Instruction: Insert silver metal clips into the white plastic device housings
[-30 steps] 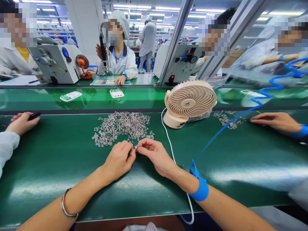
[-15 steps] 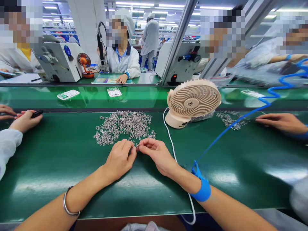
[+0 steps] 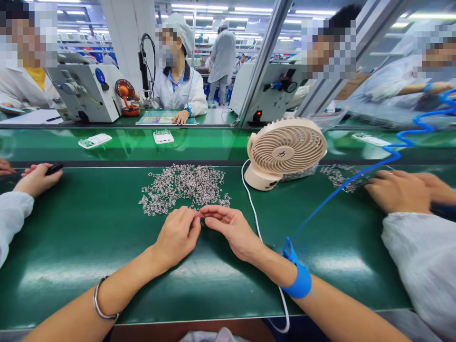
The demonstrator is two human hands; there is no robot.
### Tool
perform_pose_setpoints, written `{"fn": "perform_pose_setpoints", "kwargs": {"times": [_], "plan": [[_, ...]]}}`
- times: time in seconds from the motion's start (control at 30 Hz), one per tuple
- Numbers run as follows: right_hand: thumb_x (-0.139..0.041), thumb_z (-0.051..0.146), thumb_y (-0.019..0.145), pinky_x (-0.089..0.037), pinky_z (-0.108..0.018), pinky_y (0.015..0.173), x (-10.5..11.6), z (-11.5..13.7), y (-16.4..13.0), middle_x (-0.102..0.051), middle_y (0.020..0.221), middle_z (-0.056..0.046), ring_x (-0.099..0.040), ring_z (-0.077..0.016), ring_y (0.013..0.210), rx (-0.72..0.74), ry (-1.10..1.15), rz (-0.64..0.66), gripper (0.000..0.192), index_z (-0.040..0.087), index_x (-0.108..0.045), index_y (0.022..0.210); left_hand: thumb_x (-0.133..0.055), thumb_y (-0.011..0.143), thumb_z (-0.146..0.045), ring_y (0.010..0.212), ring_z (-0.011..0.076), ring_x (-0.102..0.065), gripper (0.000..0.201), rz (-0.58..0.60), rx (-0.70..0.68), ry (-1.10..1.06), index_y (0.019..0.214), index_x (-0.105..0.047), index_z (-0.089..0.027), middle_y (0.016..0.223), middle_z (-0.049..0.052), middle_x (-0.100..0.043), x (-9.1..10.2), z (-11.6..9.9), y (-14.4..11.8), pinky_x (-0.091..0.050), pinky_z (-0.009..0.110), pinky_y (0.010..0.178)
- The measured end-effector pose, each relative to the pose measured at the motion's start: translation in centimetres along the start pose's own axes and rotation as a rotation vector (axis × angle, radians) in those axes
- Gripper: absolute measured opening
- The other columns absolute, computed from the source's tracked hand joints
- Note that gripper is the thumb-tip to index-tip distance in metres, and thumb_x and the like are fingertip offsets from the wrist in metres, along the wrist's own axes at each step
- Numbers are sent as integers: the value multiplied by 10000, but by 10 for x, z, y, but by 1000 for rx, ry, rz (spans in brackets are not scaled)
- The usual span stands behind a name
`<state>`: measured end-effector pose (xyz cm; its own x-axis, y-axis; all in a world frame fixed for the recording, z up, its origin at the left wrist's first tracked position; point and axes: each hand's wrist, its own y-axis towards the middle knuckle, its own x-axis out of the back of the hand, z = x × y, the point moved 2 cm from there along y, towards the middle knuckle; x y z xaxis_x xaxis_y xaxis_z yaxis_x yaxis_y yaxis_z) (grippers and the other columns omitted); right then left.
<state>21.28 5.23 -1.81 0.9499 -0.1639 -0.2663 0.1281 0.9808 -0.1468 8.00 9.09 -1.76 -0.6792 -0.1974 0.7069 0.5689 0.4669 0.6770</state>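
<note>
A loose pile of small silvery metal pieces, which look like bent wire or springs, lies on the green worktop. At its near edge, my left hand is closed in a pinch with the thumb against the fingers. Whatever those fingertips hold is too small and covered to make out. My right hand meets it from the right, forefinger touching the left fingertips. Its fingers are stretched and its thumb stands apart, with nothing visible between them. A blue wrist strap circles my right wrist.
A beige fan stands right of the pile, its white cable running down beside my right forearm. From the strap a blue coiled cord stretches right. Co-workers' hands are at both sides. White casings lie on the green belt behind.
My right fingers have straightened and parted from the thumb; my left hand stays put. At the right, a co-worker's second hand and sleeve have come in. The casings on the belt have shifted left.
</note>
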Motion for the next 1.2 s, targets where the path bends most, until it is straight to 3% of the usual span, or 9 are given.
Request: {"fn": "perform_pose_setpoints", "kwargs": {"times": [0.23, 0.33, 0.5, 0.57, 0.63, 0.77, 0.9, 1.0, 1.2], "plan": [[-646, 256, 626, -424, -262, 652, 4, -5, 3, -609, 673, 18, -552, -112, 653, 64, -139, -38, 108, 175, -616, 691, -406, 857, -161, 622, 120, -497, 130, 48, 53, -67, 766, -499, -168, 674, 6, -529, -1, 2, -2, -412, 241, 616], [-592, 241, 705, -395, -256, 585, 5, -5, 1, -563, 661, 20, -486, -103, 595, 202, -443, -3, 83, 177, -625, 747, -416, 846, -178, 629, 119, -507, 120, 86, 140, -117, 760, -499, -168, 686, 6, -537, -1, 4, -1, -412, 237, 610], [-628, 194, 746, -417, -296, 661, -3, -8, -10, -517, 785, -33, -475, -149, 728, 456, -1081, 234, 126, 162, -645, 867, -412, 822, -206, 580, 110, -479, 149, 144, 344, -201, 696, -490, -186, 632, -16, -518, -3, 9, 2, -377, 227, 557], [-567, 158, 797, -427, -302, 676, -4, -12, -11, -504, 808, -48, -468, -148, 734, 504, -1228, 271, 64, 145, -627, 815, -411, 814, -218, 554, 103, -459, 162, 162, 392, -233, 676, -488, -186, 612, -24, -507, -4, 9, 2, -365, 226, 547], [-489, 117, 834, -431, -292, 668, -3, -15, -11, -493, 791, -47, -463, -142, 719, 551, -1304, 272, 131, 143, -601, 772, -415, 806, -230, 533, 97, -443, 166, 185, 432, -269, 669, -496, -185, 596, -30, -502, -5, 10, 2, -354, 223, 538], [-434, 100, 856, -433, -283, 640, -1, -18, -8, -501, 772, -54, -462, -145, 694, 617, -1353, 239, 180, 141, -573, 749, -432, 789, -265, 504, 93, -425, 163, 252, 516, -342, 701, -538, -179, 569, -39, -505, -6, 10, 2, -343, 227, 532], [-385, 92, 877, -432, -288, 629, 0, -16, -7, -547, 770, -63, -471, -154, 670, 694, -1293, 164, 190, 134, -568, 841, -421, 793, -329, 494, 101, -414, 229, 344, 631, -504, 797, -590, -175, 553, -41, -509, -8, 9, 3, -337, 234, 519], [-370, 95, 889, -428, -288, 646, 1, -12, -8, -585, 782, -64, -493, -159, 685, 800, -1187, 85, 185, 133, -550, 903, -408, 815, -395, 588, 114, -454, 294, 395, 672, -661, 721, -573, -171, 634, -15, -543, -8, 7, 3, -354, 239, 568], [-376, 96, 879, -402, -248, 612, 0, -8, -11, -541, 712, -27, -466, -134, 656, 887, -1064, 25, 175, 172, -505, 789, -474, 778, -468, 581, 102, -386, 337, 451, 725, -912, 636, -503, -164, 588, -32, -448, -7, 2, 5, -318, 234, 561]]}}
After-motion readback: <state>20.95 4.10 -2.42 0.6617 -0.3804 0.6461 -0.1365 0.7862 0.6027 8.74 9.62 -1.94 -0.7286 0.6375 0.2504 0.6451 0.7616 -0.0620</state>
